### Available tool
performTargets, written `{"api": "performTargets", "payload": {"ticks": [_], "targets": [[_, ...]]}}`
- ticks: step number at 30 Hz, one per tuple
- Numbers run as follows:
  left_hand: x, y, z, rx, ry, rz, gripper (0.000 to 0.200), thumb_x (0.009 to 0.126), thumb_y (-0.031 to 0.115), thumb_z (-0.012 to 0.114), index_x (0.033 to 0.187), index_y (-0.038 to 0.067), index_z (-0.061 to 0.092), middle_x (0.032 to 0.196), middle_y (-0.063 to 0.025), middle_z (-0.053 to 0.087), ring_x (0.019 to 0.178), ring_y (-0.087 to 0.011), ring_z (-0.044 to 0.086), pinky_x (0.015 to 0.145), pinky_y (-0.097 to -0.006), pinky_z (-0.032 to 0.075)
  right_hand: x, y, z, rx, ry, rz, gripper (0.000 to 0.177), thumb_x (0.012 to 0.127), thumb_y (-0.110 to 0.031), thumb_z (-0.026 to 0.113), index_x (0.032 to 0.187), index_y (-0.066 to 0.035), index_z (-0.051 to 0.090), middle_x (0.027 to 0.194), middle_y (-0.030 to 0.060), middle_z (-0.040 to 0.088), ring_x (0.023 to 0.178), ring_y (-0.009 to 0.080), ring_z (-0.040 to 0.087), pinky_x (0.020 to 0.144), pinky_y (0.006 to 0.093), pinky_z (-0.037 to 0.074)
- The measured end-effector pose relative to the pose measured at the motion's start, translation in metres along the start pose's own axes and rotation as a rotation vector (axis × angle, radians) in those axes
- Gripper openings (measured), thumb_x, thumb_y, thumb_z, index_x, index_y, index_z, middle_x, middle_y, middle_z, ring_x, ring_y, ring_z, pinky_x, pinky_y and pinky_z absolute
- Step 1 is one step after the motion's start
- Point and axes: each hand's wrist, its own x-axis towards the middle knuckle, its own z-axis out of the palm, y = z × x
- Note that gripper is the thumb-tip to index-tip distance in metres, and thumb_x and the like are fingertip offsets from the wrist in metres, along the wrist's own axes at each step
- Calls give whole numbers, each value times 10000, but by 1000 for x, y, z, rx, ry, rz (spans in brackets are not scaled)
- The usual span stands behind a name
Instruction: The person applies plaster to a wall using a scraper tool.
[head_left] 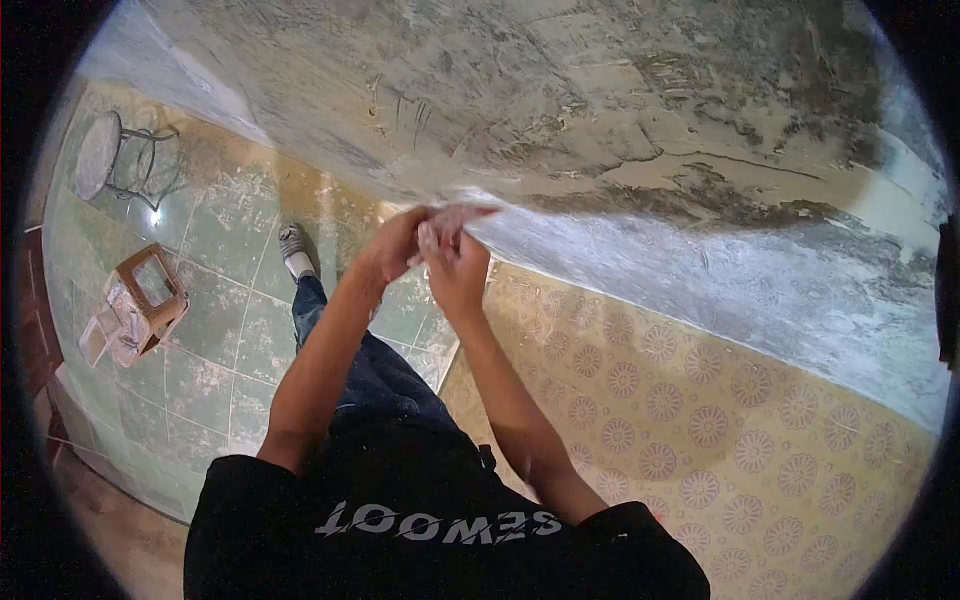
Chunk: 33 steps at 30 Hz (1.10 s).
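Note:
My left hand (400,245) and my right hand (460,270) meet in front of my body, close to the wall. The fingers of both are bent and pressed together, with whitish smears on them. A pale, flat shape with a reddish tip (485,211) juts out to the right above my right hand. It is blurred, so whether it is a tool or a finger I cannot make out. Behind the hands rises the plastered wall (560,110), rough grey-brown above with ridges of filler, and whitish along its lower strip.
A round stool (98,157) lies tipped on its side at the upper left. Below it is an open cardboard box (150,295) with pale stuff in it. Dusty green tiles (215,320) meet a yellow patterned floor covering (660,400). My foot (297,250) stands near the wall.

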Motion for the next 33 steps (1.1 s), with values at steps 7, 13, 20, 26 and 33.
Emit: {"api": "performTargets", "payload": {"ticks": [7, 13, 20, 26, 33], "targets": [[55, 0, -7, -163, 32, -68, 270, 1023, 268, 444, 859, 97, 572, 699, -8, 566, 517, -121, 440, 518, -282, 375, 32, 24, -12, -41, 71, 413, 204, 974, -133, 649, 862, 35, 624, 815, 67, 668, 637, 125, 635, 567, 265, 508], [36, 54, 5, 124, 80, 215, 267, 1016, 220, 428, 872, 58, 585, 704, -27, 567, 513, -136, 442, 489, -283, 372, 51, 1, 14, 104, -16, 274, 241, 965, -158, 672, 838, 36, 607, 789, 73, 659, 643, 120, 640, 587, 268, 514], [3, -5, -7, 148, 136, 20, 282, 1021, 219, 426, 981, 22, 623, 727, -36, 597, 534, -136, 497, 442, -255, 366, -12, 9, 6, 171, 56, 434, 132, 971, -87, 642, 919, 29, 607, 848, 61, 644, 641, 127, 610, 609, 276, 521], [71, 29, -30, 27, 40, 67, 243, 1018, 211, 440, 882, 77, 590, 715, -6, 550, 563, -123, 482, 524, -276, 386, 57, 29, 11, 13, 7, 403, 222, 970, -178, 662, 868, 17, 631, 696, 33, 630, 597, 115, 607, 577, 256, 495], [8, 33, -18, -48, 115, 102, 342, 1037, 251, 404, 1134, 8, 625, 873, -42, 663, 677, -133, 596, 542, -265, 455, 17, 0, 23, -40, -45, 138, 223, 966, -172, 655, 880, 32, 628, 807, 67, 663, 732, 131, 627, 654, 273, 513]]}}
